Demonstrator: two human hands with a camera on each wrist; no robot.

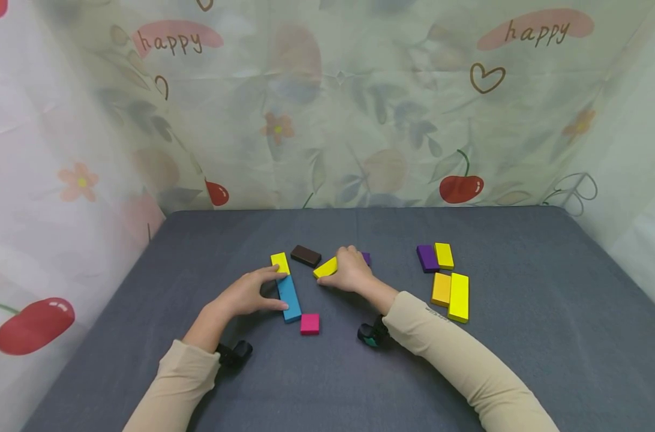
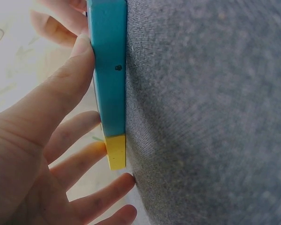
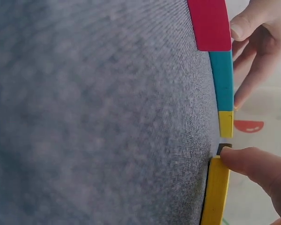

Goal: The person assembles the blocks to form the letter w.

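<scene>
My left hand (image 1: 245, 294) rests over a blue block (image 1: 290, 300), its thumb on the near part and a fingertip by the far end. In the left wrist view the fingers are spread along the block's side. A short yellow block (image 1: 279, 260) sits end to end with the blue one. My right hand (image 1: 353, 271) holds a long yellow block (image 1: 326, 267), thumb on its near side and fingers curled over the top. Behind that hand shows the edge of a purple block (image 1: 366, 258). A dark brown block (image 1: 306, 256) lies between the two hands, farther back.
A pink square block (image 1: 309, 324) touches the near end of the blue one. Farther right, a purple block (image 1: 427, 258), a small yellow block (image 1: 444, 255), an orange-yellow block (image 1: 441, 289) and a long yellow block (image 1: 459, 298) lie grouped on the grey cloth (image 1: 327, 390).
</scene>
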